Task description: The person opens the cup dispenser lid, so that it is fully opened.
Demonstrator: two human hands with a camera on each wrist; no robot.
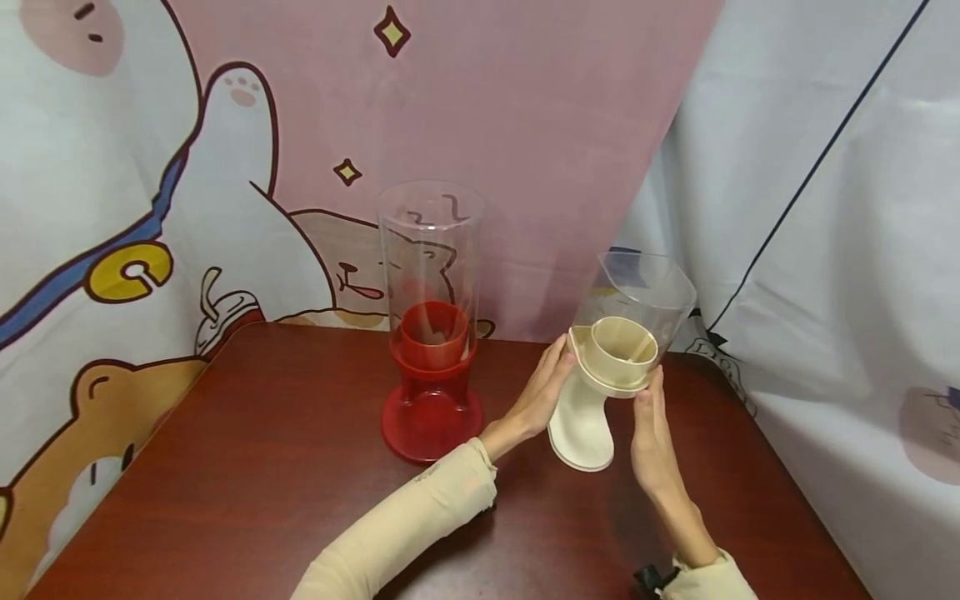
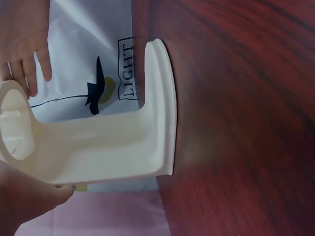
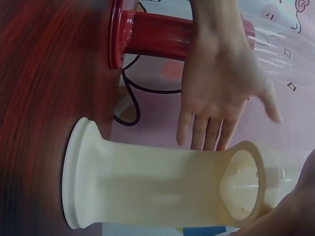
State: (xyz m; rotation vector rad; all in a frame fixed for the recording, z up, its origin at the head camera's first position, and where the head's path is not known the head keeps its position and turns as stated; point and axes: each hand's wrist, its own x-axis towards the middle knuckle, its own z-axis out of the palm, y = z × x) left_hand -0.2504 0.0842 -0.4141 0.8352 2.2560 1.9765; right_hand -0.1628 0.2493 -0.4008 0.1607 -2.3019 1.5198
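A cream plastic stand (image 1: 581, 421) with a ring holder and a clear open-topped container (image 1: 663, 287) in it stands upright on the table to the right. My left hand (image 1: 536, 396) touches the holder's left side. On the opposite side, my right hand (image 1: 654, 442) rests against the holder with its fingers pointing up. The right wrist view shows the left hand (image 3: 219, 83) with straight fingers at the cream stand (image 3: 157, 187). In the left wrist view the right hand (image 2: 24, 42) has extended fingers behind the stand's (image 2: 98, 147) ring; its exact contact is hidden.
A red stand (image 1: 431, 425) with a tall clear cylinder (image 1: 431, 258) is left of the cream one on the dark red-brown table (image 1: 262, 467). Printed cloth (image 1: 525, 125) hangs behind and beside the table. A dark cable (image 3: 130, 93) shows in the right wrist view.
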